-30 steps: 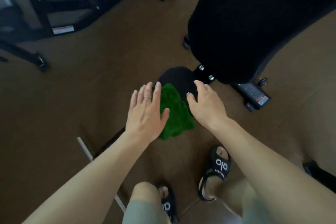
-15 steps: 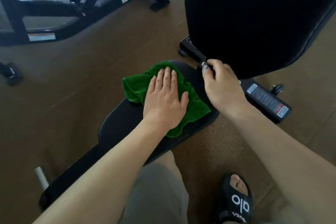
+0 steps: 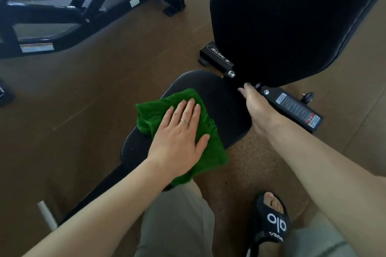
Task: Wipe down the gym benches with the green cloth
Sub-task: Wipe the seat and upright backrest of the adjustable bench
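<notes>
The green cloth lies spread on the black seat pad of a gym bench. My left hand presses flat on the cloth with straight fingers, a ring on one of them. My right hand rests against the seat's right edge, fingers pointing at the hinge bolts; its fingertips are partly hidden. The bench's black backrest rises steeply behind the seat.
The bench's frame bar with a warning label runs to the right of the seat. Another machine's black frame stands on the brown floor at upper left. My knee and sandalled foot are near the seat.
My left hand landed on the cloth, spread it on the seat and slid it slightly toward me. My right hand shifted from the seat top to its right edge.
</notes>
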A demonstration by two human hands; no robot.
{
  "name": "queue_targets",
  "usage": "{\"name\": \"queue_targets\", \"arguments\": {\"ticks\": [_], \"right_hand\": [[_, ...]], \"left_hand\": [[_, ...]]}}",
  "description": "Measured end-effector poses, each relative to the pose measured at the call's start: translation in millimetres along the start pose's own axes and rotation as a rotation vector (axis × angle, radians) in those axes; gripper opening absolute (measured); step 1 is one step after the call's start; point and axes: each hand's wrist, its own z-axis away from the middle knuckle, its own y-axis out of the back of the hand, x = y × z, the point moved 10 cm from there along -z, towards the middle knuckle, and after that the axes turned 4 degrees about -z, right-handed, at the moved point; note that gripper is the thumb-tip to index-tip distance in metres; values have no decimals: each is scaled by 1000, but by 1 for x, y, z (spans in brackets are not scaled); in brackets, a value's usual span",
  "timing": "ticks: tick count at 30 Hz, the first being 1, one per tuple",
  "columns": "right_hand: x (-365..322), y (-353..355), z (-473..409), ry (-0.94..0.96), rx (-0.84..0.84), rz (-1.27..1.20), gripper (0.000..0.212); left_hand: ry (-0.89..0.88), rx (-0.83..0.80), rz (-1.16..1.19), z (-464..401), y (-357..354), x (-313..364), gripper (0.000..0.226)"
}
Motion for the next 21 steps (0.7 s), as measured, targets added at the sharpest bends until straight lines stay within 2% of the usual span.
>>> {"name": "queue_targets", "arguments": {"ticks": [3,5,7,10,13,17,19,21], "right_hand": [[-4,-6,-9,-10,-20,-63,61],[-5,0,-14,8,28,-105,56],[-3,-3,-14,16,-13,-152,50],[3,-1,-18,9,-42,-152,52],[2,4,-7,12,-33,-186,54],[-1,-2,2,44,-41,-96,56],[-2,-2,3,74,18,2,56],[-10,-1,7,153,89,165,54]], "left_hand": [[16,52,16,-58,7,12,77],[17,48,20,-92,10,23,77],[23,67,27,-118,13,31,77],[8,64,37,-138,18,38,76],[-18,48,36,-113,16,33,78],[-52,0,-6,-23,6,12,80],[-69,-31,-44,4,-1,5,81],[-78,-10,-48,-7,1,1,80]]}}
